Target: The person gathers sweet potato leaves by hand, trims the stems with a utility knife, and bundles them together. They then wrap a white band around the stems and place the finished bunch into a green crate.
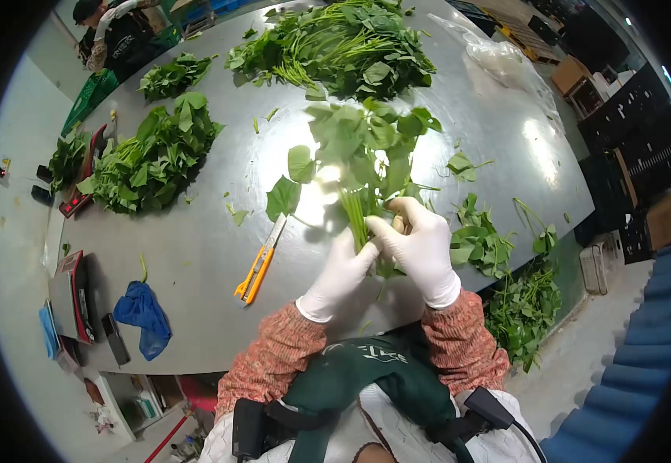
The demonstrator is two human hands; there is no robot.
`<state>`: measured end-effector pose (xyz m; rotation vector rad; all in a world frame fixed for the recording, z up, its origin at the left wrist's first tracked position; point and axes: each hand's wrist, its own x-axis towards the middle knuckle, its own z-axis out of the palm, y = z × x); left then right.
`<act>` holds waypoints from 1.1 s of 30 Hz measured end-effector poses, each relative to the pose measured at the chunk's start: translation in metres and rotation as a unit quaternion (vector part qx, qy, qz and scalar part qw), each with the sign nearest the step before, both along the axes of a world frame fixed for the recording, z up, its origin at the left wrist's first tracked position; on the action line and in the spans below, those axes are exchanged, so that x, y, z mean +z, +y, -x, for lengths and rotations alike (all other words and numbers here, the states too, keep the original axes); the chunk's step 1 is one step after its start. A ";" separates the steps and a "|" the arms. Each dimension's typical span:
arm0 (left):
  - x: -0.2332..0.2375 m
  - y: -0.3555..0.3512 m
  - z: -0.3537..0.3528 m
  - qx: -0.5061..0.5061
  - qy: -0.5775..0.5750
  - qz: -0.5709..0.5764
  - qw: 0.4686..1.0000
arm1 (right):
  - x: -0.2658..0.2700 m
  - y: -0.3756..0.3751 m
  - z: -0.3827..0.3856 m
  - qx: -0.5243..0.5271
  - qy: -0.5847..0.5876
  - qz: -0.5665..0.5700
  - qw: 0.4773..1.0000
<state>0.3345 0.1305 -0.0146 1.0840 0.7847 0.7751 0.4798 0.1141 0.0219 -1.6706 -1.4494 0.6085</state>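
Note:
Both my hands wear white gloves and meet over the metal table (220, 262). My left hand (339, 274) is closed round the pale stems of a bunch of leafy greens (366, 147), whose leaves point away from me. My right hand (420, 247) is pinched against the same stems, with its fingertips partly hidden. Left of my hands lies a yellow utility knife (257, 270), its blade out and pointing at a loose leaf (282, 197). Trimmed leaves (478, 239) lie to the right of my right hand.
A large heap of greens (343, 42) lies at the far side, with smaller piles (154, 158) on the left. A blue cloth (144, 316) rests near the left edge. More greens (525, 309) hang or lie beyond the right edge. Another person (119, 35) stands far left.

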 end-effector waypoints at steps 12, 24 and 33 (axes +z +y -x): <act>-0.005 0.012 0.008 0.027 -0.256 0.157 0.953 | -0.023 -0.015 0.004 0.078 0.405 0.009 0.911; 0.006 0.037 0.052 0.231 -0.176 0.014 0.957 | -0.011 -0.068 -0.018 0.175 0.339 -0.065 0.922; 0.049 0.035 0.090 0.239 -0.236 -0.151 0.930 | -0.055 -0.012 0.025 0.214 -0.265 -0.055 0.939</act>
